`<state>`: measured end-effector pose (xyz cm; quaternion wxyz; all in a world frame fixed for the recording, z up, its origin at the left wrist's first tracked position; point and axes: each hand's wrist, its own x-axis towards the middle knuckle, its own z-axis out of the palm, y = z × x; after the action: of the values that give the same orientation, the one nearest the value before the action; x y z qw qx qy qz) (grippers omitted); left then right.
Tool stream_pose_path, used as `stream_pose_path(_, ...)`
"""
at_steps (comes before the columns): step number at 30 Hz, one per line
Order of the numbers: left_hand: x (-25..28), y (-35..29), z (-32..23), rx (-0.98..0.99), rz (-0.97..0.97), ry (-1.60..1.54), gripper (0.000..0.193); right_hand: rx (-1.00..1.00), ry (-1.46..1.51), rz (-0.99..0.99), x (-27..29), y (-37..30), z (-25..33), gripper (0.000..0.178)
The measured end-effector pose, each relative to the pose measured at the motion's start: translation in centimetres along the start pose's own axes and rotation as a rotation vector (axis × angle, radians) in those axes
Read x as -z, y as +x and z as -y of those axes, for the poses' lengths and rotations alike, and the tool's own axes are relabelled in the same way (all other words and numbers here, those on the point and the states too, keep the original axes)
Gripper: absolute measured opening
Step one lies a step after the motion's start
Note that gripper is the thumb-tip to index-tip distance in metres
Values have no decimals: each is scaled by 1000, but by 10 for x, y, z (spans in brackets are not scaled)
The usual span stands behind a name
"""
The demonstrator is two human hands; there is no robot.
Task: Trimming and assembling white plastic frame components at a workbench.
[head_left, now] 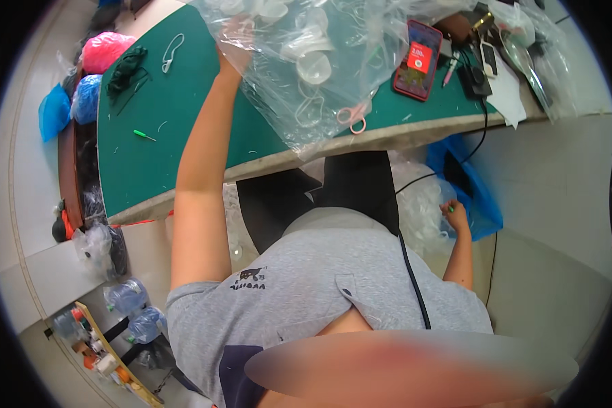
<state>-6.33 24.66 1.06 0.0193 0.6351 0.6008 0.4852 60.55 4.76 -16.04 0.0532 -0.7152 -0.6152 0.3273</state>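
Observation:
My left arm reaches across the green tabletop, and my left hand (235, 49) is at the edge of a large clear plastic bag (272, 88). The film covers the fingers, so their grip is hidden. Several translucent white cup-like pieces (313, 66) lie in or under the bag. Pink-handled scissors (352, 118) rest by its right corner, at the table's near edge. Down at my right side, below table height, my right hand (455, 213) is closed round a small green thing (450, 209) whose kind is not clear. It is beside clear plastic and a blue bag (486, 214).
A phone (417, 61), a black adapter (474, 81) with its cable and a pink pen (449, 70) lie at the table's right. Leftward are dark green yarn (124, 71), a white loop (173, 53) and a green-handled tool (143, 135). Water bottles (125, 296) stand lower left.

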Motion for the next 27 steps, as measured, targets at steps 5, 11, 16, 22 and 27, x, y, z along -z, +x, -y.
stream_pose_path(5,8,-1,145,73,-34,353,30,33,95,73,2,16,18,21)
stream_pose_path(11,21,39,52,100,-9,862,27,-16,1,97,2,-8,12,20)
stream_pose_path(16,65,79,118,-144,-746,775,21,-23,150,181,1,2,22,19)
stream_pose_path(22,43,101,205,403,-913,-629,19,-61,-18,23,8,-34,13,15)
stream_pose_path(27,136,140,300,637,-472,507,35,-169,105,186,-25,-19,-32,14)
